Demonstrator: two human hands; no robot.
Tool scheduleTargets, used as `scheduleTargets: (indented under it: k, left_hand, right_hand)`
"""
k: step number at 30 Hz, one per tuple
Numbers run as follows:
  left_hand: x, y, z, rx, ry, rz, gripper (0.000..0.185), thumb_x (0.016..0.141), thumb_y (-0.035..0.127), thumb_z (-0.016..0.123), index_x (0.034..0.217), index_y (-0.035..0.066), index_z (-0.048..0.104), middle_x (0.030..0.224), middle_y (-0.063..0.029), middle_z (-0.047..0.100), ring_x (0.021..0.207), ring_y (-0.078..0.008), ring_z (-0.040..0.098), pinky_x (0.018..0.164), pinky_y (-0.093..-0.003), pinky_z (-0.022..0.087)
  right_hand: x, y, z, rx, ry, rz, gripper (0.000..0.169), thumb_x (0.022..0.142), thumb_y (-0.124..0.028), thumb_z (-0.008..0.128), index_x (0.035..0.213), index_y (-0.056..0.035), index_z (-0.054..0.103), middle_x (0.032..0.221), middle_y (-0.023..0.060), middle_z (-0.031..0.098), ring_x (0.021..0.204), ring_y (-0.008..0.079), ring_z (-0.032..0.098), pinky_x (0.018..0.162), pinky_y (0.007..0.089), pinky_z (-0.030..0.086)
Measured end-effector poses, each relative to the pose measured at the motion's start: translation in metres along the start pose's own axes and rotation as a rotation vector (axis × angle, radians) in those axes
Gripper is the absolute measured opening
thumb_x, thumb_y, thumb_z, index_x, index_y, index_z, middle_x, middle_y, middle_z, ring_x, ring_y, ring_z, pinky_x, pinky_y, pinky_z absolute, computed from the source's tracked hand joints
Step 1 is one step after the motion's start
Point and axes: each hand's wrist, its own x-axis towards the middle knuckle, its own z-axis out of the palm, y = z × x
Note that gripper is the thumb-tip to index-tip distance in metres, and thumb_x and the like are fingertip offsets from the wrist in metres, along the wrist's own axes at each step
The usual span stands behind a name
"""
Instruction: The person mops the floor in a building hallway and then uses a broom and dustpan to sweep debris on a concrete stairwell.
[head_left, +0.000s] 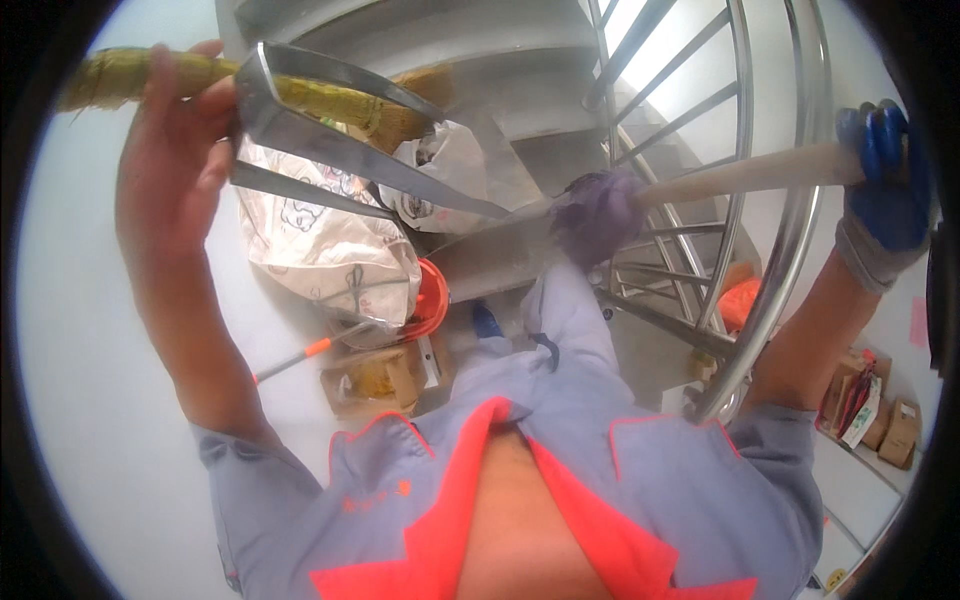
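Note:
My bare left hand (176, 150) curls its fingers and thumb at the near end of a grey metal frame (330, 142) with long flat bars. A yellow straw broom (337, 105) runs beside the frame, and one of my fingers crosses its bound handle. On my right hand (885, 176) is a blue-coated work glove with a grey cuff. It grips a pale pole (750, 172) near its outer end. At the pole's inner end is a blurred purple-grey fibrous head (600, 214), close above my knee.
Grey stairs (551, 161) rise ahead, beside a stainless-steel railing (795, 225). Printed white bags (322, 232) stand by a red bucket (431, 300) on the left. Below are a cardboard box (371, 382) and an orange-banded pole (319, 347). Small boxes (900, 431) sit at the far right.

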Motion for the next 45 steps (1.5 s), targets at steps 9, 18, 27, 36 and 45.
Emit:
scheduleTargets:
  k: [9, 18, 27, 36, 45]
  left_hand:
    - [0.14, 0.034, -0.009, -0.019, 0.176, 0.028, 0.052, 0.11, 0.037, 0.035, 0.138, -0.007, 0.038, 0.108, -0.0301, 0.069, 0.07, -0.0227, 0.074, 0.039, -0.0209, 0.052]
    - [0.088, 0.067, -0.058, -0.006, 0.418, 0.03, 0.051, 0.11, 0.038, 0.033, 0.136, -0.006, 0.039, 0.108, -0.0285, 0.069, 0.066, -0.0195, 0.072, 0.037, -0.0184, 0.049]
    - [0.204, 0.121, -0.091, -0.191, 0.58, -0.04, 0.047, 0.107, 0.044, 0.045, 0.127, 0.001, 0.047, 0.09, -0.0172, 0.073, 0.05, -0.0116, 0.057, 0.034, -0.0161, 0.038]
    - [0.288, 0.136, -0.195, -0.151, 0.578, -0.11, 0.044, 0.107, 0.043, 0.044, 0.126, 0.004, 0.05, 0.089, -0.0144, 0.073, 0.057, -0.0085, 0.057, 0.036, -0.0151, 0.036]
    - [0.324, 0.211, -0.304, -0.159, 0.761, -0.117, 0.044, 0.108, 0.041, 0.042, 0.125, 0.001, 0.048, 0.086, -0.0161, 0.071, 0.052, -0.0079, 0.06, 0.033, -0.0146, 0.037]
  right_hand:
    - [0.07, 0.077, -0.077, -0.167, 0.347, -0.016, 0.045, 0.106, -0.041, 0.044, 0.136, -0.0092, 0.057, 0.08, 0.0016, 0.054, 0.065, 0.0153, 0.052, 0.078, 0.0361, 0.048]
    - [0.158, 0.125, 0.001, -0.32, 0.44, 0.065, 0.047, 0.102, -0.026, 0.052, 0.134, 0.0082, 0.05, 0.099, 0.0119, 0.067, 0.086, 0.0164, 0.069, 0.077, 0.0307, 0.061]
    - [0.342, 0.1, -0.043, -0.355, 0.558, 0.131, 0.036, 0.095, -0.017, 0.066, 0.123, 0.0047, 0.065, 0.078, 0.0057, 0.067, 0.064, 0.0128, 0.065, 0.06, 0.0282, 0.057]
    - [0.443, 0.085, -0.092, -0.546, 0.309, 0.251, 0.041, 0.102, -0.039, 0.054, 0.13, -0.0086, 0.054, 0.098, 0.0052, 0.063, 0.089, 0.0126, 0.066, 0.081, 0.0259, 0.057]
    - [0.6, 0.115, -0.056, -0.371, 0.532, 0.243, 0.037, 0.092, -0.012, 0.063, 0.122, 0.0098, 0.062, 0.084, 0.0088, 0.07, 0.07, 0.0119, 0.067, 0.065, 0.0285, 0.058]
